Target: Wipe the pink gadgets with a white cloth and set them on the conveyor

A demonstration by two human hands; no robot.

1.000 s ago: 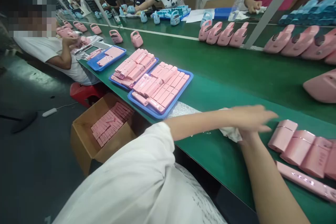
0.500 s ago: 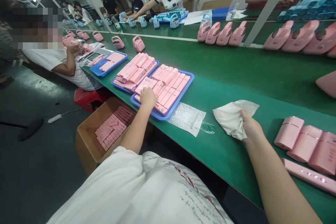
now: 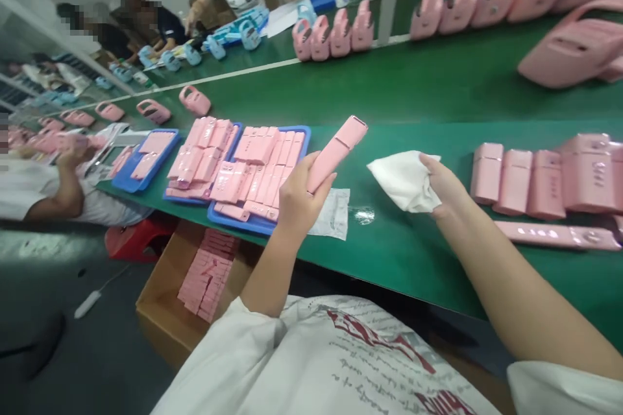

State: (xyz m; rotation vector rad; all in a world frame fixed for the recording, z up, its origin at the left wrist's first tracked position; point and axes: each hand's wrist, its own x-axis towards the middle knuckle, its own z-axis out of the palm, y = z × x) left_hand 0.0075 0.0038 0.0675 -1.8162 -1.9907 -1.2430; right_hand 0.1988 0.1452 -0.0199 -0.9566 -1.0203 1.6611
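My left hand is closed round a long pink plastic panel, lifted above the green table with its far end pointing up and right. My right hand pinches a white cloth just above the table, a little right of the panel. Left of my left hand a blue tray holds several more pink panels. A clear plastic bag lies flat on the table under my left hand.
Pink housings stand in a row at right, with a flat pink panel before them. Two further blue trays sit left. A cardboard box of pink parts rests on the floor. Other people work along the belt.
My left hand has taken one pink panel from the blue tray and raised it toward the cloth. My right hand keeps hold of the cloth. The camera has tilted.
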